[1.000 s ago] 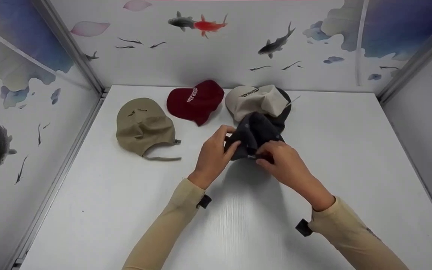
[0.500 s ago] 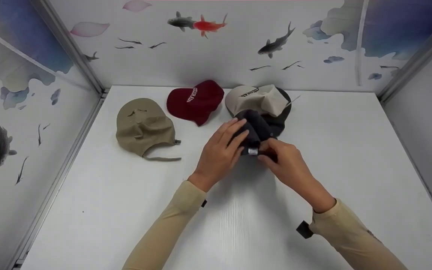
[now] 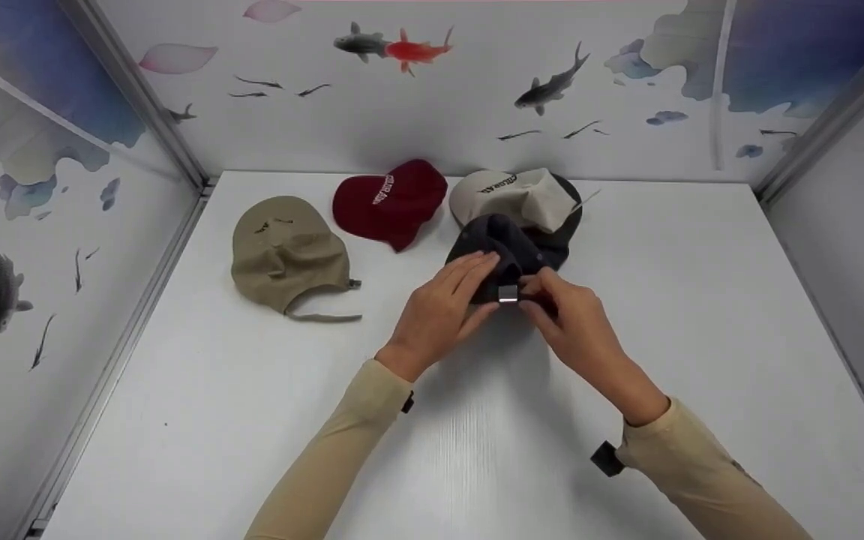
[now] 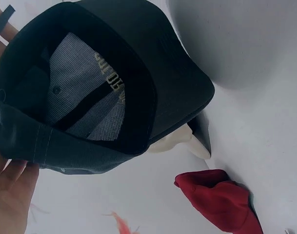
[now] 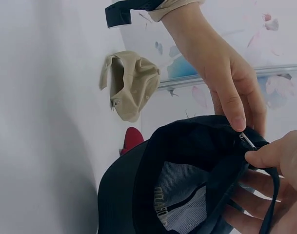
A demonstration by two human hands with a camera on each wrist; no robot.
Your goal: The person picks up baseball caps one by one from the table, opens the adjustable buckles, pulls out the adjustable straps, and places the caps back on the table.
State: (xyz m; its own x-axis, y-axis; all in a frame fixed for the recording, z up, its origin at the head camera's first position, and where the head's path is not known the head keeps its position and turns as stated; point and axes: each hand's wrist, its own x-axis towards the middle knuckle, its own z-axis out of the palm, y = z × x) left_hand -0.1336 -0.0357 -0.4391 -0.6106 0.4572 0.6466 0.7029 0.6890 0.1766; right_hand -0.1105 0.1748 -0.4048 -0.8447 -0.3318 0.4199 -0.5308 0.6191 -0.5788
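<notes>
Both hands hold a dark navy baseball cap above the table, its back opening toward me. My left hand grips the cap's back panel, fingers laid over the outside and thumb near the metal buckle. With thumb and fingers, my right hand pinches the strap right beside that buckle. In the right wrist view the loose strap end hangs down past the right hand's fingers. The left wrist view shows the cap's mesh lining and its brim.
On the white table, a khaki cap with its strap undone lies at left. A red cap sits at the back. Behind the held cap, a cream cap rests on a dark one. Printed panels wall the table.
My left hand has shifted its grip from the cap's edge to spread over the back panel. The cap has turned and risen slightly, bringing the buckle into plain sight. My right hand stays at the strap.
</notes>
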